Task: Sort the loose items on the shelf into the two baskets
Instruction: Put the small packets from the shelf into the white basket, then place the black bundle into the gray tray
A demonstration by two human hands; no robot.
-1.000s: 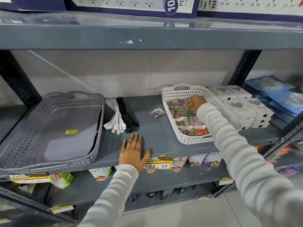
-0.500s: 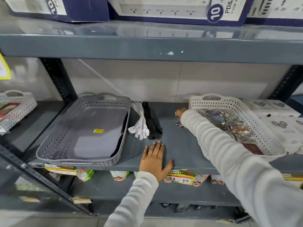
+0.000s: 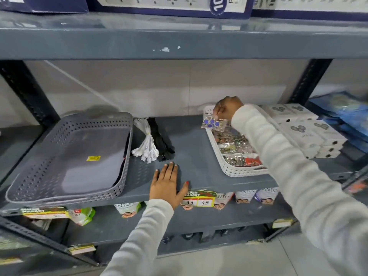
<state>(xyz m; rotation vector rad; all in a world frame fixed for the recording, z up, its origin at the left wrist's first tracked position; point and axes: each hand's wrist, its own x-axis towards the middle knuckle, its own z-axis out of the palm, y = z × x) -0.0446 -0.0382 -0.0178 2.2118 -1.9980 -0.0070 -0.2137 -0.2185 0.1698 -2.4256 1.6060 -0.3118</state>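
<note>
Two baskets stand on the shelf: a grey basket at the left, bare but for a yellow sticker, and a white basket at the right, already holding a layer of small clear packets. I see my right hand raised over the far left corner of the white basket, its grip pinched closed on a clear packet of blue studs that hangs just above the rim. My left hand lies flat and open on the shelf's front edge, holding nothing.

Progress, as I judge it: the packets are nearly all sorted, this one being the last loose packet I can see. Left to do are the white zipper bundle and the black zipper bundle, lying side by side between the baskets, just beside the grey one, which I take as their destination.

Against the frame half a second ago: the right hand was then low on the shelf, left of the white basket, at the packet; it has since lifted it up over the basket corner. The left hand has not moved.
</note>
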